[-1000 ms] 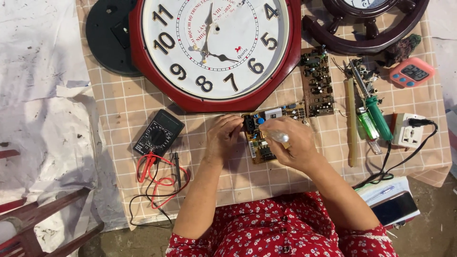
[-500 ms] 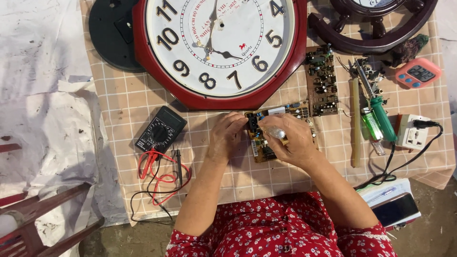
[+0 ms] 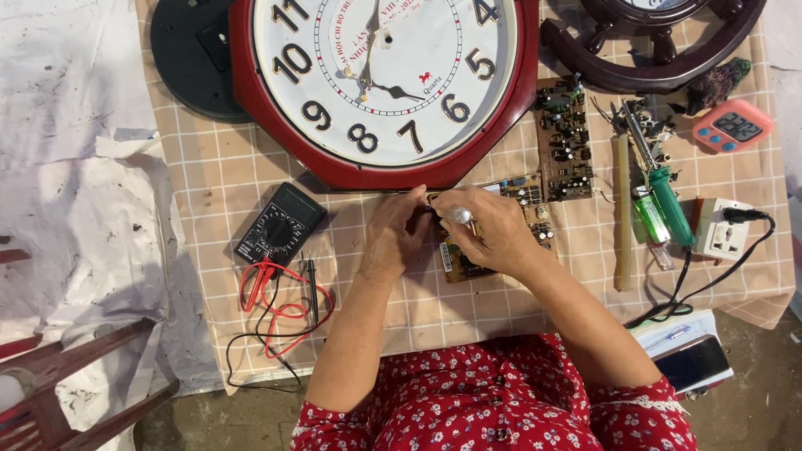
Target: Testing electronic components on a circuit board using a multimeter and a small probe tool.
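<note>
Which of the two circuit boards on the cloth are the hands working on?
The nearer, yellowish circuit board, lying under the right hand and touched by the left hand. The dark circuit board lies untouched, farther away beside the red clock.

Both hands [image 3: 393, 238] [image 3: 493, 230] close, fingers pinched

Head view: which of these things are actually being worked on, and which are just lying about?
In hand:
- circuit board, under both hands
- left hand and right hand, fingers meeting at its top edge

Lying about:
- multimeter
- red wall clock
- soldering iron
- second board
- digital timer
</note>
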